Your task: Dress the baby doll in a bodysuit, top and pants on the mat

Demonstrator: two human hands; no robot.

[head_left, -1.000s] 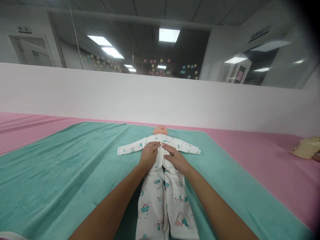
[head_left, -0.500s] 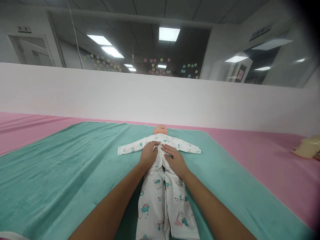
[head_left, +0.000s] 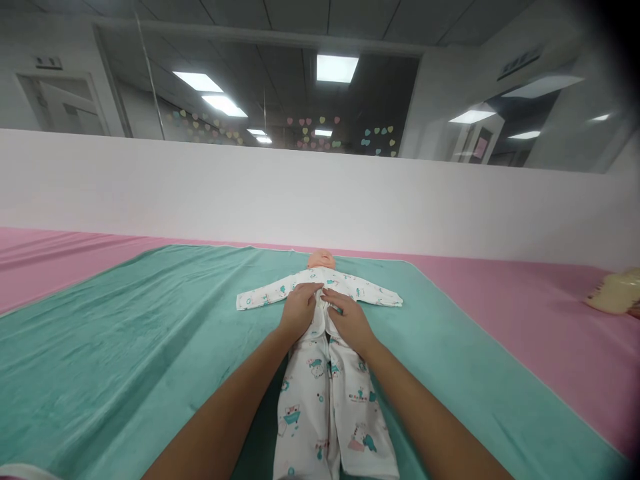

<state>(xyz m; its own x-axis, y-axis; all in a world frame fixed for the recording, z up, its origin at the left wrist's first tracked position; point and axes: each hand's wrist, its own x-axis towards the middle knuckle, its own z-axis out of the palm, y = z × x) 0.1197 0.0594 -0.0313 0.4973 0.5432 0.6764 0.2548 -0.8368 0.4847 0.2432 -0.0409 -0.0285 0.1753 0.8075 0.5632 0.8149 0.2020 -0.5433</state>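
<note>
A baby doll (head_left: 321, 259) lies on its back on a teal blanket, its head at the far end. It wears a white printed baby shirt (head_left: 265, 295), sleeves spread to both sides, and white printed baby pants (head_left: 304, 400) whose legs stretch toward me. My left hand (head_left: 299, 310) rests on the left half of the shirt front, its fingers bent in at the middle opening. From the other side, my right hand (head_left: 349, 319) meets it there, thumb and fingers closed on the shirt's edge. The fingertips nearly touch and hide what lies between them.
The teal blanket (head_left: 150, 347) lies over a pink cover (head_left: 540, 313). A low white wall (head_left: 300, 200) runs along the far side, with glass above it. A yellowish object (head_left: 614, 292) sits at the far right, cut off by the frame.
Both hands stay at the middle of the shirt front. Only small finger shifts show, the left fingertips moving slightly right toward the right hand's.
</note>
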